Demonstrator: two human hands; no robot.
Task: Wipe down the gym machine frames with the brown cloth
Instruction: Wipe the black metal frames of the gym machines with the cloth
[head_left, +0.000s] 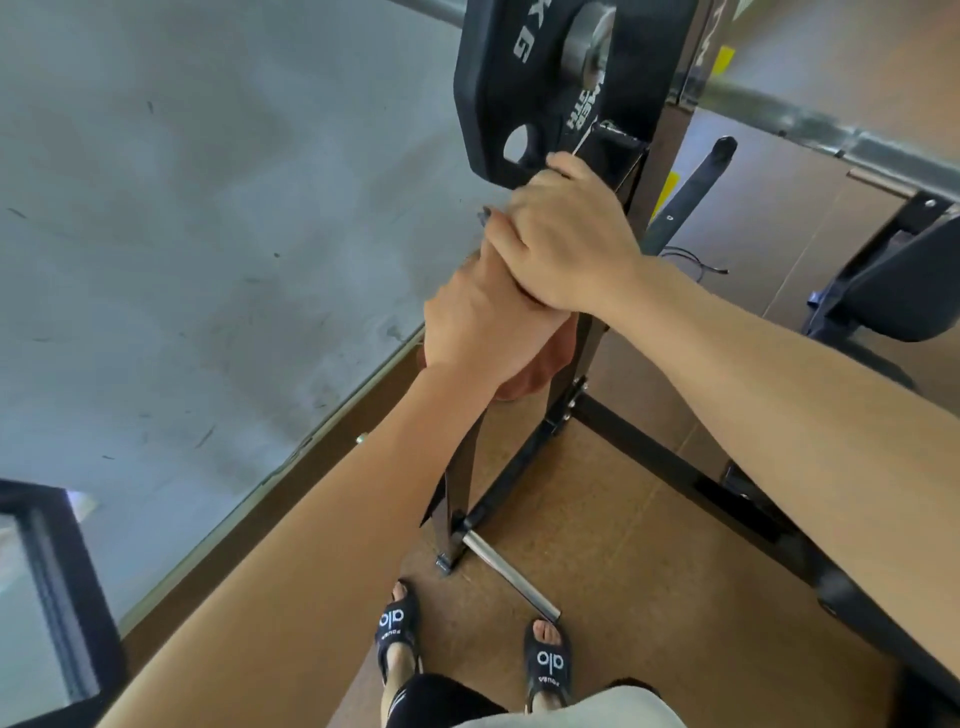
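Your left hand is wrapped around the brown cloth, bunched against the black upright just below frame centre, probably to keep pressure on the post. Your right hand grips the upright directly above, touching the left, likely bracing; weight plate hangs at 12 o'clock.

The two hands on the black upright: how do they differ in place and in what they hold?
The left hand sits lower and holds the brown cloth against the black upright; the right hand sits higher, nearer the weight plate, and shows no cloth. The right hand overlaps the left. Both curl at the upright.
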